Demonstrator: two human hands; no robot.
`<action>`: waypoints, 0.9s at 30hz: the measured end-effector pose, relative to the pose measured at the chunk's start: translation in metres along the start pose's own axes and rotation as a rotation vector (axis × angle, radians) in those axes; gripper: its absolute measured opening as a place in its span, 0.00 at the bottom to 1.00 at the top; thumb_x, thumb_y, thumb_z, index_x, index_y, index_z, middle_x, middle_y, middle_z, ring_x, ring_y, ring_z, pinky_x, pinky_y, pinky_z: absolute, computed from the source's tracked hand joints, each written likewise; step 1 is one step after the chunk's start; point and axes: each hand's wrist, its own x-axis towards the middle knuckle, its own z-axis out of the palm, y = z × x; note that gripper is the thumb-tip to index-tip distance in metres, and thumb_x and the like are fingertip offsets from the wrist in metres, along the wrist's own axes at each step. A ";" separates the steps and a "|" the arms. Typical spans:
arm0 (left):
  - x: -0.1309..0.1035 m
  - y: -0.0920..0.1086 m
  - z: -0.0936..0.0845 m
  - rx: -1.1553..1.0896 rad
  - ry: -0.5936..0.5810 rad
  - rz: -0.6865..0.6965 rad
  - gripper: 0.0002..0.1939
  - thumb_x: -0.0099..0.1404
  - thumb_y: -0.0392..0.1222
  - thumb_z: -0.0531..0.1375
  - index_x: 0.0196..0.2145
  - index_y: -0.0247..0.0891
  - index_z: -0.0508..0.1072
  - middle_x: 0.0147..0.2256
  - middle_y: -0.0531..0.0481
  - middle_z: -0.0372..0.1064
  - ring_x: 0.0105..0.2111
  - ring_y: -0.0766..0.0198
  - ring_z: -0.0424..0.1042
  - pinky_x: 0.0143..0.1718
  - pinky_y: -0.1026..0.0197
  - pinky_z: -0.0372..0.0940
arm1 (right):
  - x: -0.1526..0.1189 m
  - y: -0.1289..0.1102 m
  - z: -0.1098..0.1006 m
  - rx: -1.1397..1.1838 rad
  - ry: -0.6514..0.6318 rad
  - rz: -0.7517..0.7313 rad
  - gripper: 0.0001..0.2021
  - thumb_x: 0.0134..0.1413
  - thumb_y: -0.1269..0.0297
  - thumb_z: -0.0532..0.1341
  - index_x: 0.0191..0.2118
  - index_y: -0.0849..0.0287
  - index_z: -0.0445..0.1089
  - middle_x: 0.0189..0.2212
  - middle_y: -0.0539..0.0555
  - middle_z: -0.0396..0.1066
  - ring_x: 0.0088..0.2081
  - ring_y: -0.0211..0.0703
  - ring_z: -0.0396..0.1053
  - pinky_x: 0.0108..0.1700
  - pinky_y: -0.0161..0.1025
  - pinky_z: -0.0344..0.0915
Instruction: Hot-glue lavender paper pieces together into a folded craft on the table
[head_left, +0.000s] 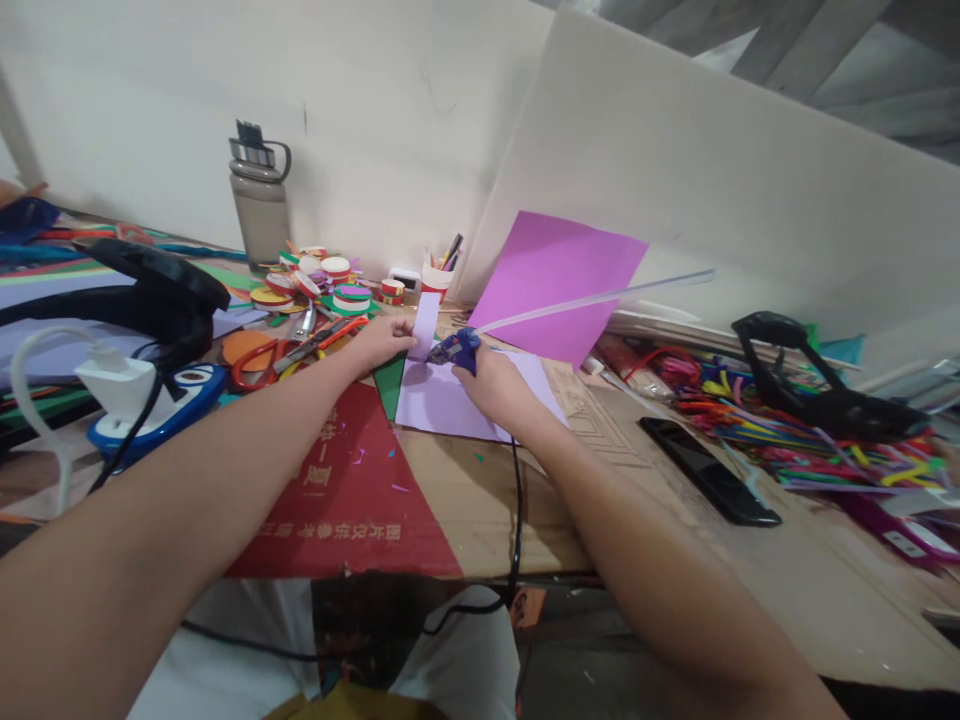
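A blue hot glue gun point(459, 349) is gripped in my right hand point(491, 378), a long clear glue stick point(592, 303) poking out of its back. Its nozzle points left, close to the foot of a narrow lilac paper strip point(426, 318). My left hand point(386, 340) pinches that strip, which stands up from the fingers. Beneath both hands lies a lilac paper sheet point(457, 412) on the cardboard. Whether the nozzle touches the strip cannot be made out. The glue gun's black cord point(517, 500) runs down over the table's front edge.
Left of the hands are orange-handled scissors point(259, 365), several ribbon-like rolls point(337, 268), a power strip point(184, 400) and a grey bottle point(259, 205). A purple sheet point(559, 270) leans on the back wall. Rightward lie a black phone point(705, 470) and bundled colourful pipe cleaners point(750, 405).
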 end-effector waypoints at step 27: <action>-0.019 0.015 -0.012 0.454 -0.235 0.155 0.19 0.58 0.57 0.59 0.32 0.38 0.78 0.32 0.48 0.76 0.34 0.59 0.71 0.38 0.60 0.66 | 0.030 0.067 0.029 1.005 0.009 0.204 0.02 0.56 0.69 0.59 0.34 0.62 0.65 0.28 0.52 0.74 0.15 0.29 0.59 0.16 0.30 0.57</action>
